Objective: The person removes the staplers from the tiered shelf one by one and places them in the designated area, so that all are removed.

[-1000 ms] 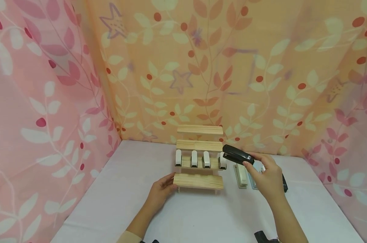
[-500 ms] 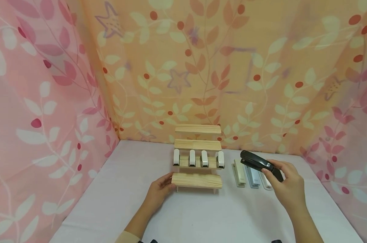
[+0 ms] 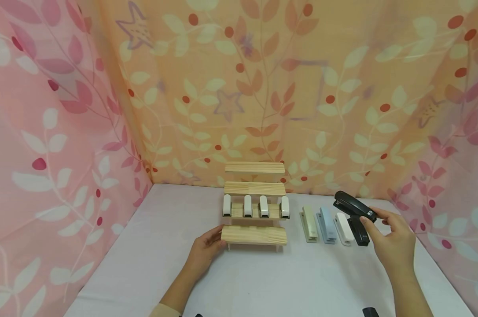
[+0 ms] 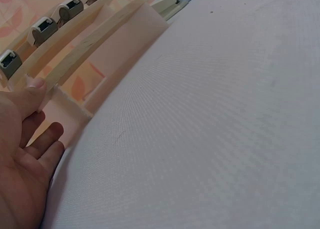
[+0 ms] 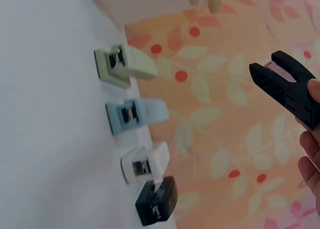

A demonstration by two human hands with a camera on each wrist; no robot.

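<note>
My left hand (image 3: 205,248) grips the left end of the lowest board of a wooden tiered shelf (image 3: 255,235); in the left wrist view the thumb (image 4: 34,91) lies on the board's edge. Several small white staplers (image 3: 264,206) stand on the tier above. At the right, my right hand (image 3: 395,240) holds a black stapler (image 3: 354,206) by one end, raised off the table. Below it stand a green stapler (image 3: 309,224), a blue stapler (image 3: 327,225), a white stapler (image 3: 344,229) and a second black stapler (image 3: 358,231). The right wrist view shows the held stapler (image 5: 282,86) apart from that row.
A white cloth covers the table (image 3: 247,281). Orange patterned fabric (image 3: 239,88) hangs behind, and pink patterned fabric (image 3: 60,145) stands at the left, with more at the right. The shelf's two upper boards (image 3: 255,188) reach back near the rear fabric.
My right hand has carried the black stapler rightward, from beside the shelf's white staplers to above the right end of the table row. My left hand keeps its grip on the shelf.
</note>
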